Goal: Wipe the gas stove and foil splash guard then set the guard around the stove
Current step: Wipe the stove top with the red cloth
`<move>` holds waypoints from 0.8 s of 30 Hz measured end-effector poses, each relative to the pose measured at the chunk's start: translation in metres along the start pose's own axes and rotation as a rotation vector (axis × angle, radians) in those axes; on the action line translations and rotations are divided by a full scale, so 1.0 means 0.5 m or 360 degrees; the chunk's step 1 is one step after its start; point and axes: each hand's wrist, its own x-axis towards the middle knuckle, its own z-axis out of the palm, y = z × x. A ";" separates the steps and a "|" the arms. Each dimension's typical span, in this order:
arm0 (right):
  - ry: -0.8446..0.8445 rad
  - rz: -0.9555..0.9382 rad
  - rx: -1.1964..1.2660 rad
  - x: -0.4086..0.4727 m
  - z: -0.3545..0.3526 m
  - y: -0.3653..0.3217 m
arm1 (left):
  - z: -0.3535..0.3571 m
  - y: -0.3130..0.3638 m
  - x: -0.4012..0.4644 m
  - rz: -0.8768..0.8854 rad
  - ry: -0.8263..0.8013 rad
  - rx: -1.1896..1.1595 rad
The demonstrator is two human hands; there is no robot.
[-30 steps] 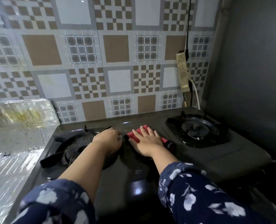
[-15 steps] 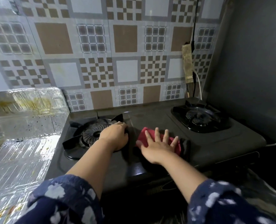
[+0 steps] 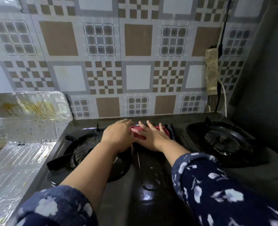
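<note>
The black two-burner gas stove [image 3: 151,176] fills the lower middle of the head view. My right hand [image 3: 153,136] lies flat, fingers spread, on a red cloth [image 3: 137,134] at the back centre of the stove top, between the burners. My left hand [image 3: 118,136] rests curled beside it at the edge of the left burner [image 3: 79,150], its knuckles touching the cloth. The foil splash guard [image 3: 21,160] lies to the left of the stove; its upright part [image 3: 37,108] leans on the wall and shows yellow-brown stains.
The right burner [image 3: 223,141] sits near a dark side wall [image 3: 265,79]. A taped power strip [image 3: 211,74] with cables hangs on the patterned tile wall above the stove's back right corner. Light glints off a wet patch on the stove's front centre.
My right hand has pushed the red cloth from the middle of the stove top toward its back edge. My left hand has moved back with it, staying curled.
</note>
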 end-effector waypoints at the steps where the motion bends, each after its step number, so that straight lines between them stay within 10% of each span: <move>1: 0.0000 -0.0022 0.0014 0.022 -0.004 0.012 | 0.003 0.000 0.013 -0.0020 0.0000 0.0010; 24: -0.0698 0.0182 -0.0117 0.131 -0.110 0.312 | 0.087 0.072 0.156 0.0021 -0.0063 0.0044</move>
